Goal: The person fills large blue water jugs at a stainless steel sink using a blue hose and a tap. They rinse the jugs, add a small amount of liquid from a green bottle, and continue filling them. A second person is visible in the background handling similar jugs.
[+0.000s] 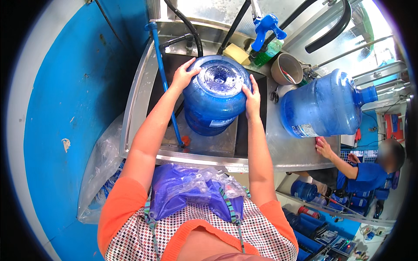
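Both my hands grip a large blue plastic water jug (212, 101), held upside down with its round base facing up. My left hand (184, 75) presses on the left side of the base rim, fingers spread. On the right side, my right hand (252, 99) clasps the same rim. The jug's neck is hidden beneath its body, inside the stainless steel sink (202, 143). Part of a label shows low on its side. A blue pipe brush-like rod (166, 84) slants across the sink beside my left forearm.
On the right counter stands another blue water jug (321, 104), near a co-worker's hand (323, 147). Behind the sink are a yellow sponge (235, 53), a green liquid bottle (267, 53), a bucket (287, 69), a blue-handled tap (266, 27) and black hoses (186, 19). A blue wall (75, 98) bounds the left.
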The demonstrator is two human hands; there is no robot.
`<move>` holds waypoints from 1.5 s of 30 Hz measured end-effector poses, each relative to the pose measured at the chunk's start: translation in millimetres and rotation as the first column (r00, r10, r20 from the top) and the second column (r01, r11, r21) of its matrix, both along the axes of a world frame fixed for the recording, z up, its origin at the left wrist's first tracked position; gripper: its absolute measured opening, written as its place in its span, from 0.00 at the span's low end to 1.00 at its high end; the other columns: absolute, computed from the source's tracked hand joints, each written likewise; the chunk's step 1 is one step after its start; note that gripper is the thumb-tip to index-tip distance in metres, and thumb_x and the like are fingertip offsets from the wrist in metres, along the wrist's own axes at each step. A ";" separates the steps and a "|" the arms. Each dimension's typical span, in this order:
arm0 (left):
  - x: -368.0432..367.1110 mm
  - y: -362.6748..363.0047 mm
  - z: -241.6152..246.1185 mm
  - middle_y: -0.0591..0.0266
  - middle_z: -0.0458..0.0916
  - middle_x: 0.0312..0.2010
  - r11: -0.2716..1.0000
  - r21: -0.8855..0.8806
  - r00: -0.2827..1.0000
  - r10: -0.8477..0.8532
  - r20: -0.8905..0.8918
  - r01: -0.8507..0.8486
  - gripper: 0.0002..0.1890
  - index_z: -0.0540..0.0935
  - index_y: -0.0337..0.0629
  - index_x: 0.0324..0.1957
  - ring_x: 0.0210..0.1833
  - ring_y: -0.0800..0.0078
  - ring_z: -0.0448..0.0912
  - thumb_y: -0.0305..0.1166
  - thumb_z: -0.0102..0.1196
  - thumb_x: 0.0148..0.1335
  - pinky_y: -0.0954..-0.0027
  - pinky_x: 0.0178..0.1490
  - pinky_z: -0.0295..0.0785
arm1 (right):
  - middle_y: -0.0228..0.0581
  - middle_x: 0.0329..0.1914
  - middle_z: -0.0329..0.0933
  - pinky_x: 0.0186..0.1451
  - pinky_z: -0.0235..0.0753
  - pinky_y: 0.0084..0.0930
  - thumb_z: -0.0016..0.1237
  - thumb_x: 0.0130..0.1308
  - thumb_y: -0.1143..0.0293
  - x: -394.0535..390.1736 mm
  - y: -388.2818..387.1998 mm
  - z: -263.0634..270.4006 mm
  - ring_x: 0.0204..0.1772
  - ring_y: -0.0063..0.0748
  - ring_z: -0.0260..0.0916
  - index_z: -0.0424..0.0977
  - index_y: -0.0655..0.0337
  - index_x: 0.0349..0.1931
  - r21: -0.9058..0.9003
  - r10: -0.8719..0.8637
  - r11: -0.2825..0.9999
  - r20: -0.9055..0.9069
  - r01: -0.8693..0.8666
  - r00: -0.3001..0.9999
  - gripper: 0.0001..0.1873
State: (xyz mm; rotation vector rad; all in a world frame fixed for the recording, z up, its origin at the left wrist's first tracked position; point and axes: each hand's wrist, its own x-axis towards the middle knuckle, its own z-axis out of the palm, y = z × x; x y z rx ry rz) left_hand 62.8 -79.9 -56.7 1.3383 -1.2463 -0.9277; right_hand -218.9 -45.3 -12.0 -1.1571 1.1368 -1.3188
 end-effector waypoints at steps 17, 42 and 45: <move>-26.3 44.4 7.3 0.50 0.77 0.58 0.994 -0.074 0.992 0.088 0.092 -0.081 0.34 0.74 0.45 0.64 0.62 0.59 0.74 0.43 0.66 0.55 0.64 0.66 0.66 | 0.45 0.68 0.65 0.72 0.58 0.30 0.52 0.64 0.68 -19.7 33.7 -5.7 0.68 0.36 0.63 0.59 0.64 0.70 -0.120 -0.017 0.993 -0.066 0.009 0.998 0.34; -45.5 87.1 37.5 0.58 0.84 0.43 0.993 -0.079 0.957 -0.108 -0.271 0.090 0.15 0.81 0.37 0.51 0.48 0.72 0.80 0.32 0.51 0.65 0.71 0.55 0.72 | 0.45 0.46 0.78 0.74 0.44 0.60 0.50 0.65 0.50 20.7 23.3 43.7 0.59 0.46 0.72 0.80 0.52 0.44 -0.365 -0.171 0.821 -0.891 -0.439 0.422 0.18; -37.0 71.0 50.4 0.54 0.77 0.56 0.958 -0.206 0.970 -0.225 -0.095 0.202 0.23 0.76 0.39 0.59 0.62 0.64 0.73 0.36 0.54 0.62 0.65 0.67 0.63 | 0.40 0.32 0.78 0.67 0.58 0.58 0.56 0.60 0.51 42.7 75.1 65.1 0.49 0.42 0.76 0.76 0.60 0.17 -0.177 0.378 0.452 -0.850 -0.875 0.367 0.22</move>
